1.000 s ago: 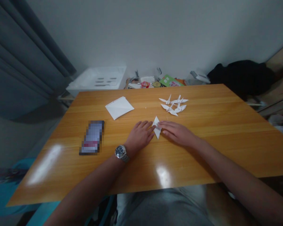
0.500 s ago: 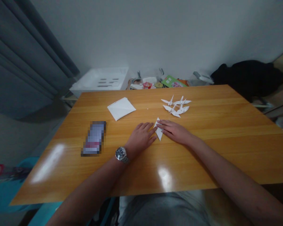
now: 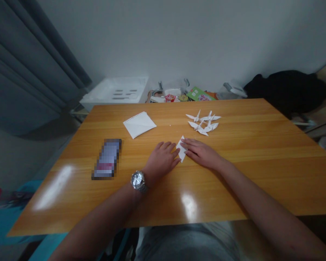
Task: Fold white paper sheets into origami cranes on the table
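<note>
A small folded white paper [image 3: 182, 148], kite-like in outline, lies on the wooden table between my two hands. My left hand [image 3: 163, 157], with a metal watch [image 3: 138, 180] on the wrist, rests open at the paper's left edge, thumb and a fingertip touching it. From the right, my right hand [image 3: 201, 150] lies with outstretched fingers on the paper's upper right part and hides some of it. Just beyond, several folded white paper cranes [image 3: 202, 121] sit in a cluster.
A stack of white paper sheets [image 3: 139, 125] with a perforated edge lies left of the cranes. A phone [image 3: 107, 159] with a blurred screen is at the left. Behind the table [image 3: 260, 156] stand a white tray [image 3: 119, 90], a green package [image 3: 199, 94] and a black cloth-like heap [image 3: 285, 88].
The folded paper's lower tip has swung slightly left and more of its face shows between my hands. My fingers have shifted only a little.
</note>
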A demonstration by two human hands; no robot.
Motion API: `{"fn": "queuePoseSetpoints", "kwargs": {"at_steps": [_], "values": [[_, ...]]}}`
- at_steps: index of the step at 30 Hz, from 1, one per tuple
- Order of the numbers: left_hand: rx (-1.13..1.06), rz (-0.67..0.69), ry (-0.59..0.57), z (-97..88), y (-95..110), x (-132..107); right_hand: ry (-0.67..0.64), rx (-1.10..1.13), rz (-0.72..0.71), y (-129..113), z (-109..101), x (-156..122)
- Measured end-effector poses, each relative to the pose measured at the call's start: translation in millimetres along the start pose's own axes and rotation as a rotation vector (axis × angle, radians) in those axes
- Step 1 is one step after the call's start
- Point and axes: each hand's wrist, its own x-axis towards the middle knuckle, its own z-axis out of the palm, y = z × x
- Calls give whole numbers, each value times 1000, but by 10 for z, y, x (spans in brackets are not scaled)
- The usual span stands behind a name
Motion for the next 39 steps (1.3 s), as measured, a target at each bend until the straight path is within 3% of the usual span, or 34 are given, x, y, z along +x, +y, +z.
{"fn": "queuePoseSetpoints", "kwargs": {"at_steps": [11, 24, 29, 39], "values": [[-19, 77, -8, 14, -17, -15, -2, 15, 18, -24, -61, 4], [-81, 19, 48, -55, -44, -20, 60, -70, -35, -103, -108, -10], [-97, -11, 15, -9, -50, -6, 35, -114, -22, -186, -160, -3], [-188, -13, 65, 55, -121, 24, 84, 16, -59, -159, -108, 15]]}}
